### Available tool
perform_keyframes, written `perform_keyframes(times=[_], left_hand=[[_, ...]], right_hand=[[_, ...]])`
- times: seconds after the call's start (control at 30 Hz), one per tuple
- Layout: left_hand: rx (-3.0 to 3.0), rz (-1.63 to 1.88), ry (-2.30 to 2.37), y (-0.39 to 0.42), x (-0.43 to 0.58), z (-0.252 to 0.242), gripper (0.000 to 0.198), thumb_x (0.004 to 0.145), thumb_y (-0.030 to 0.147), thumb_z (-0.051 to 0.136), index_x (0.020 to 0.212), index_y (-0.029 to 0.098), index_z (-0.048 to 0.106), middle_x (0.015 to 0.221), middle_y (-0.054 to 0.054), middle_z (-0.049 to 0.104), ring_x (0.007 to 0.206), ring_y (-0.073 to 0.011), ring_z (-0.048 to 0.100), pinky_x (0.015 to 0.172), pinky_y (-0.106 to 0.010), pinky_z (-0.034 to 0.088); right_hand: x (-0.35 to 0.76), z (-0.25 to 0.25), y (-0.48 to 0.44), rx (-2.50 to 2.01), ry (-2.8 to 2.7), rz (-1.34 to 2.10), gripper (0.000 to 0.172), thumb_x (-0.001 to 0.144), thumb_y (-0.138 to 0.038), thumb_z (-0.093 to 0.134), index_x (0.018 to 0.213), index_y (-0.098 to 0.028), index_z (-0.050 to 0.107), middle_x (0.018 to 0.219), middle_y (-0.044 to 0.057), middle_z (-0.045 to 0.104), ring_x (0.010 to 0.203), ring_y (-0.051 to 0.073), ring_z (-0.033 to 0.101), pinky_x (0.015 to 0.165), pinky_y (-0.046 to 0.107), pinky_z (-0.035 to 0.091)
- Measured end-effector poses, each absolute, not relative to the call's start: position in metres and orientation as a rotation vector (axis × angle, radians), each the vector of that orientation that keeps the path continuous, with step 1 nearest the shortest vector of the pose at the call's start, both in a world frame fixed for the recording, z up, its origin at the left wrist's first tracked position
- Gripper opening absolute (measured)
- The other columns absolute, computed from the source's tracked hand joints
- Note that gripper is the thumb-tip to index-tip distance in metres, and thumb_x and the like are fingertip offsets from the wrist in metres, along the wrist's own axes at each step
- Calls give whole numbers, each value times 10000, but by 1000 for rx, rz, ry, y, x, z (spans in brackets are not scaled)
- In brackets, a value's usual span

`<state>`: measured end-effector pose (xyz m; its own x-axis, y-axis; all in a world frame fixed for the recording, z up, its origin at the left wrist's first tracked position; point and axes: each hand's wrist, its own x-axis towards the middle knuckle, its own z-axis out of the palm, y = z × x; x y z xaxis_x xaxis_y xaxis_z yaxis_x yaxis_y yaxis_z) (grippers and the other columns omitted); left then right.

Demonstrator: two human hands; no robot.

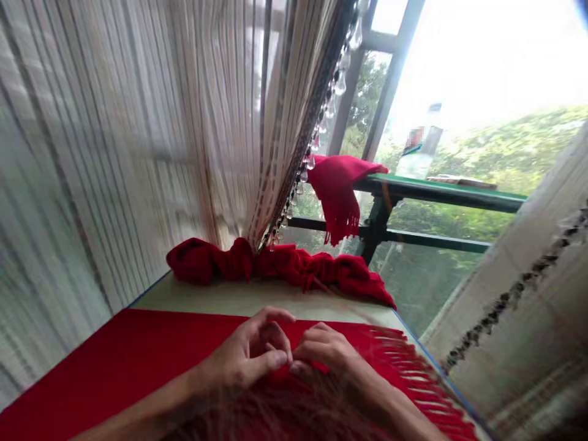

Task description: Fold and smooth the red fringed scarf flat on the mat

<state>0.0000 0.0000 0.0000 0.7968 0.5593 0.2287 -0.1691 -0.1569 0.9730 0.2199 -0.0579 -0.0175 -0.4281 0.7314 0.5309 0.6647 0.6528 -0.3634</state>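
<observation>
A red fringed scarf (114, 361) lies spread flat on a pale table (257, 299). My left hand (250, 355) and my right hand (326, 352) rest together on it near its middle, fingertips meeting in a pinch on the red cloth. Both hands have curled fingers. The scarf's fringe (413, 373) runs along the right edge beside my right forearm. Strands of hair blur the bottom of the view.
A second red scarf (285, 266) lies bunched at the table's far edge. A third red cloth (337, 190) hangs over a green railing (441, 191) by the window. Bead-trimmed string curtains (184, 122) hang at left and right; a bottle (420, 147) stands on the railing.
</observation>
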Motion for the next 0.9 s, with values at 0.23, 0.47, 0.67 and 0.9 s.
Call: perform_keyframes(times=[0.23,0.47,0.67,0.9], left_hand=[[1980,692,468,2,-2,2,176,944,253,631,1104,188,668,947,-18,682,855,-171,623,769,-278,489],[2654,686,655,9,-8,2,329,993,268,618,1314,201,649,1375,-80,670,1358,-269,528,1174,-439,340],[2754,382,774,9,-10,-7,620,1049,456,522,1574,155,387,1645,-99,369,1557,-286,235,1268,-553,143],[2759,220,775,8,-10,-10,668,1067,530,421,1596,129,347,1663,-111,317,1569,-279,190,1272,-555,108]], right_hand=[[226,-3,-68,-1206,-2183,187,231,1030,-383,524,963,-293,726,806,-5,721,737,179,650,737,336,488],[237,-20,-57,-1321,-2133,255,309,1023,-419,497,1258,-314,667,1326,97,673,1180,249,673,992,413,567],[224,-15,-65,-1557,-2239,412,639,1011,-552,448,1585,-294,336,1704,99,290,1573,287,232,1276,596,242],[226,-18,-63,-1608,-2290,491,650,1020,-590,404,1592,-293,319,1698,54,291,1579,248,194,1303,560,164]])
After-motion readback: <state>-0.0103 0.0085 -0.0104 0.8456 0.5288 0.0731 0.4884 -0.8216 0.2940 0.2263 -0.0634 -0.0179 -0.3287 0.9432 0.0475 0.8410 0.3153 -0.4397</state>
